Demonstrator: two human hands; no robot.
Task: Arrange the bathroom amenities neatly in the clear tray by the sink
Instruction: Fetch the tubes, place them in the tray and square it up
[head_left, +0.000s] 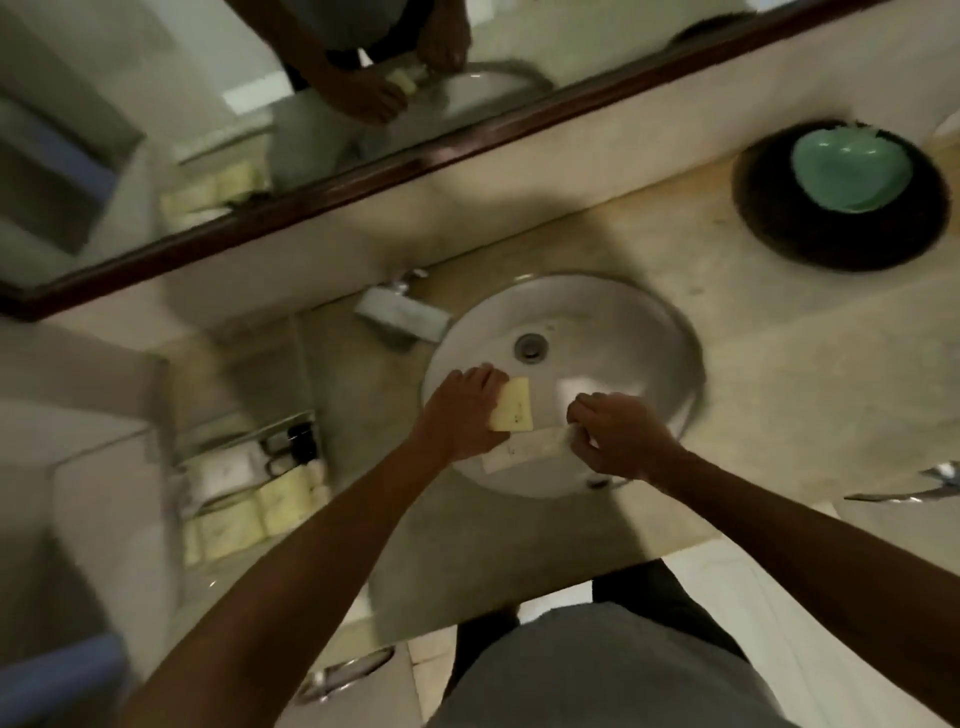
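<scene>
Round sink (623, 332); hands probably gripping packets

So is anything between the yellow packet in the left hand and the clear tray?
Nothing visible. The left hand holds the yellow packet over the sink; the clear tray sits left of it across bare counter.

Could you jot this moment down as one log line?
left hand: holds yellow packet | right hand: pinches white packet | over sink | clear tray: part-filled

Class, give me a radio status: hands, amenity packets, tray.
Left hand holds yellow packet over sink. Right hand pinches white packet. Clear tray left, part filled. Path clear.
</scene>
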